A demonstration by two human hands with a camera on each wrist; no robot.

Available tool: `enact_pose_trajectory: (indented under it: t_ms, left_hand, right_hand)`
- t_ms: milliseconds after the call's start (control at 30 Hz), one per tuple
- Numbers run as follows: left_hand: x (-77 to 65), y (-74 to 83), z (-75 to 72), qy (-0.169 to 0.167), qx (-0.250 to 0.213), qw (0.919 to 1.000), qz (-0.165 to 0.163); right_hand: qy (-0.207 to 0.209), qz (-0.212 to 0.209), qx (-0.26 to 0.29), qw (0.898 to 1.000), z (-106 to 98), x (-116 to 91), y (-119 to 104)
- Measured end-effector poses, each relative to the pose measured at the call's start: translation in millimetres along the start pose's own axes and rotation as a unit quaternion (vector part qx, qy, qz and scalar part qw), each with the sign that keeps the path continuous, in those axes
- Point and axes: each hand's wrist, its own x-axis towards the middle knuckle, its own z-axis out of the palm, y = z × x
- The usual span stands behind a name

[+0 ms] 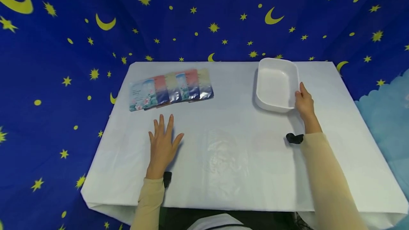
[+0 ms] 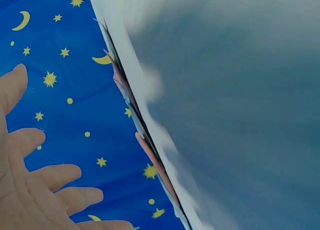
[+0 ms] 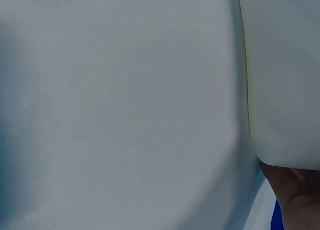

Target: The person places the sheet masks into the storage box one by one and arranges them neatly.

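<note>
A white rectangular plastic tub [image 1: 277,104] with rounded corners stands at the back right of the table. My right hand [image 1: 305,103] grips its right side, thumb at the rim; in the right wrist view part of that hand [image 3: 295,195] shows under the corner of the tub [image 3: 285,89]. My left hand [image 1: 163,146], fingers spread and straight, hovers over the table's left part and holds nothing. Just beyond its fingertips lies a fanned, overlapping row of several flat sachets [image 1: 174,88] in blue, pink and cream with floral prints. The left wrist view shows their edges [image 2: 155,162] from the side.
A clear plastic bag or sheet [image 1: 225,162] lies flat at the front middle of the white-covered table [image 1: 108,173]. A dark blue cloth [image 1: 182,13] with yellow moons and stars hangs behind and to the left. Light blue cloth [image 1: 386,116] hangs at the right.
</note>
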Motion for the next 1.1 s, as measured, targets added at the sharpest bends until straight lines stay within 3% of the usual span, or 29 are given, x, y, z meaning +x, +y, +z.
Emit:
enact_pose_trajectory:
  t_ms: [200, 367, 533, 633, 733, 900, 1033, 1100]
  left_hand:
    - [7.0, -7.3, -2.7, 0.002, 0.007, 1.0000, 0.005]
    - [16.8, -14.2, -11.0, 0.037, 0.016, 0.9992, 0.010]
    - [29.3, -30.2, -22.4, 0.054, 0.012, 0.9984, -0.011]
    - [42.2, -41.1, -32.8, 0.038, -0.014, 0.9975, -0.058]
    - [62.5, -55.2, -43.2, 0.014, -0.034, 0.9912, -0.127]
    - [100.0, -94.3, -52.1, -0.030, -0.038, 0.9703, -0.237]
    - [122.9, -118.2, -49.0, -0.075, -0.031, 0.9505, -0.300]
    - [130.4, -125.3, -45.5, -0.082, -0.027, 0.9438, -0.319]
  right_hand:
    - [-0.012, -0.010, -0.021, 1.000, 2.2, -23.3, 2.0]
    - [-0.015, -0.010, -0.032, 0.999, 6.1, -50.2, 3.4]
    - [-0.025, -0.026, -0.027, 0.999, 17.6, -78.0, 2.2]
    - [-0.028, -0.030, -0.029, 0.999, 24.3, -93.5, 0.6]
    - [-0.023, -0.026, -0.028, 0.999, 28.7, -109.1, 0.7]
    - [-0.012, -0.012, -0.022, 1.000, 36.9, -135.8, -1.4]
    - [-0.001, 0.003, -0.012, 1.000, 44.0, -155.9, -2.6]
    - [0.007, 0.004, -0.010, 1.000, 47.6, -164.6, -3.8]
